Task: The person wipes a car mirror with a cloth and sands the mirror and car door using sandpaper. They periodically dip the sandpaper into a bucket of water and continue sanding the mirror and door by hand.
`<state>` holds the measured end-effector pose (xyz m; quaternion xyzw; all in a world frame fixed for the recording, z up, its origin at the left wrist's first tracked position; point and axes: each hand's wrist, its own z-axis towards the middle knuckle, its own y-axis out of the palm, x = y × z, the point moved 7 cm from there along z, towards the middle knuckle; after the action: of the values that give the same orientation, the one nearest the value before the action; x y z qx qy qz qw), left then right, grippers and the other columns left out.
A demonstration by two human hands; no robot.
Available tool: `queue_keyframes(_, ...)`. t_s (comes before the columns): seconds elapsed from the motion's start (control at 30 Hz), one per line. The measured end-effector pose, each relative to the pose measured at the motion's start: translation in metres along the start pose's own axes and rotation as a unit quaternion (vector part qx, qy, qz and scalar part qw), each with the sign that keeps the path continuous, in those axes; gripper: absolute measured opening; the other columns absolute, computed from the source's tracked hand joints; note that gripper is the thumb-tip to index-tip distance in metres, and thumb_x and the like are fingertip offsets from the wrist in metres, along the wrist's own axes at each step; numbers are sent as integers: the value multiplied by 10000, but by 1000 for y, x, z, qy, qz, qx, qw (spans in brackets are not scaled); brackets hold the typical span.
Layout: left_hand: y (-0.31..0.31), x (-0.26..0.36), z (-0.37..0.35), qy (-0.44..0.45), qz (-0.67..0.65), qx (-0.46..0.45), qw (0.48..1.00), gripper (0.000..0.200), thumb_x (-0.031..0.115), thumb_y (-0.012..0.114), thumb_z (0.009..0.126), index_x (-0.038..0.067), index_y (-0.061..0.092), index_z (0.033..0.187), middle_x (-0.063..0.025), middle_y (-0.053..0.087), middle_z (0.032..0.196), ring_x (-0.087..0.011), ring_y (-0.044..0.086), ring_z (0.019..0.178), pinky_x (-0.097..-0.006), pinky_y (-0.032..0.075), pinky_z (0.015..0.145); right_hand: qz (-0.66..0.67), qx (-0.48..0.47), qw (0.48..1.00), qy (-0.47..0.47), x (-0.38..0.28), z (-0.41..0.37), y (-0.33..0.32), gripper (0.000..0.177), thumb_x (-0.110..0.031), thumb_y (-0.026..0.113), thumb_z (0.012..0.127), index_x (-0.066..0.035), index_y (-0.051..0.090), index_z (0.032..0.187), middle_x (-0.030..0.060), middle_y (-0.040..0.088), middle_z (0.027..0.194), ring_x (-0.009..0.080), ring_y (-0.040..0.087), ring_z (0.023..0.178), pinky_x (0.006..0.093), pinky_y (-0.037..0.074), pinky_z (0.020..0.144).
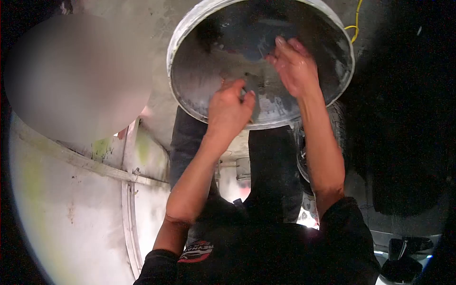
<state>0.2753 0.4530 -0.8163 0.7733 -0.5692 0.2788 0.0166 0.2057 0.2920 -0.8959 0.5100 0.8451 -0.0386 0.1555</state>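
Observation:
A large round tub (172, 45) with a worn white rim stands in front of my legs, its inside dark and wet-looking with a grey, smeared near wall. My left hand (230, 105) is over the near part of the tub, its fingers curled in toward the thumb. A small dark shape shows between thumb and forefinger, and I cannot tell what it is. Farther in and to the right, my right hand (297, 69) hangs over the tub with wet, half-bent fingers apart. Nothing shows in its grasp.
A yellow cable (356, 26) runs past the tub's right rim. Beside my right leg is a dark tyre (336, 124). White, stained panels (85, 199) with a frame fill the left side. Behind my legs sits a small bucket (243, 168). Grey concrete floor (137, 28) surrounds the tub.

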Motion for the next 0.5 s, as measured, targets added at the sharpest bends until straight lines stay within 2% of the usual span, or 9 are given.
queue_keyframes(0.07, -14, 6, -1, 32, -6, 100, 994, 569, 339, 754, 865, -22, 623, 1284, -280, 645, 1213, -427, 633, 1093, -476, 494, 914, 46, -61, 997, -9, -17, -23, -9, 311, -205, 625, 1009, -18, 593, 1256, 128, 666, 1242, 275, 678, 1073, 446, 515, 980)
queue_keyframes(0.1, -20, 12, -3, 32, -2, 111, 993, 784, 382, 775, 859, -27, 479, 1458, -273, 530, 1428, -436, 524, 1289, -468, 414, 1079, 75, -101, 992, -20, -27, -35, -9, 239, -178, 619, 1013, -32, 616, 1201, 120, 679, 1213, 269, 683, 1057, 447, 520, 975)
queue_keyframes(0.23, -25, 36, -12, 171, 14, 182, 968, 999, 396, 828, 800, -50, 325, 1539, -262, 316, 1601, -401, 386, 1428, -462, 297, 1183, 152, -142, 978, -18, -35, -71, -8, 141, -198, 626, 1013, -67, 640, 1062, 89, 713, 1079, 252, 684, 1066, 442, 534, 929)
queue_keyframes(0.3, -14, 26, -8, 142, -192, 129, 962, 977, 395, 798, 809, -30, 325, 1550, -230, 401, 1560, -336, 436, 1404, -453, 333, 1170, 73, -141, 987, -13, -19, -75, -7, 184, -232, 669, 979, -71, 672, 1068, 74, 706, 1060, 235, 676, 1019, 419, 546, 880)
queue_keyframes(0.33, -10, 7, 9, 79, -129, 87, 985, 881, 385, 762, 828, -18, 398, 1522, -195, 476, 1509, -287, 493, 1359, -434, 379, 1147, -155, -152, 971, -100, -18, -81, -3, 190, -242, 675, 973, -78, 678, 1070, 67, 697, 1054, 224, 672, 985, 404, 553, 835)
queue_keyframes(0.37, 7, -5, 7, 22, -338, -2, 941, 693, 392, 674, 923, -17, 479, 1448, -171, 553, 1425, -271, 555, 1278, -415, 434, 1085, -262, -157, 941, -143, -14, -90, 2, 197, -251, 681, 967, -85, 683, 1073, 61, 687, 1048, 213, 668, 952, 389, 559, 789)
queue_keyframes(0.4, 24, -16, 1, -66, -523, -60, 848, 548, 400, 587, 1017, -16, 561, 1373, -147, 629, 1341, -255, 617, 1198, -396, 490, 1023, -194, -159, 964, -92, 0, -89, 4, 204, -260, 687, 961, -92, 689, 1075, 55, 678, 1042, 202, 664, 919, 375, 566, 744)
queue_keyframes(0.43, 34, -32, 16, -129, -537, -70, 831, 536, 422, 609, 1020, -4, 581, 1343, -121, 655, 1295, -237, 642, 1132, -370, 508, 973, 221, -165, 961, 20, 40, -75, 15, 203, -232, 610, 1033, -71, 650, 1150, 23, 663, 1052, 144, 641, 894, 334, 566, 705)
queue_keyframes(0.5, 36, -22, 46, -184, -548, -24, 816, 487, 353, 680, 992, -14, 610, 1303, -123, 687, 1211, -235, 664, 1070, -372, 535, 906, 19, -88, 995, -40, 6, -82, 3, 265, -189, 589, 1030, -14, 592, 1228, 85, 657, 1127, 230, 653, 977, 408, 565, 817)
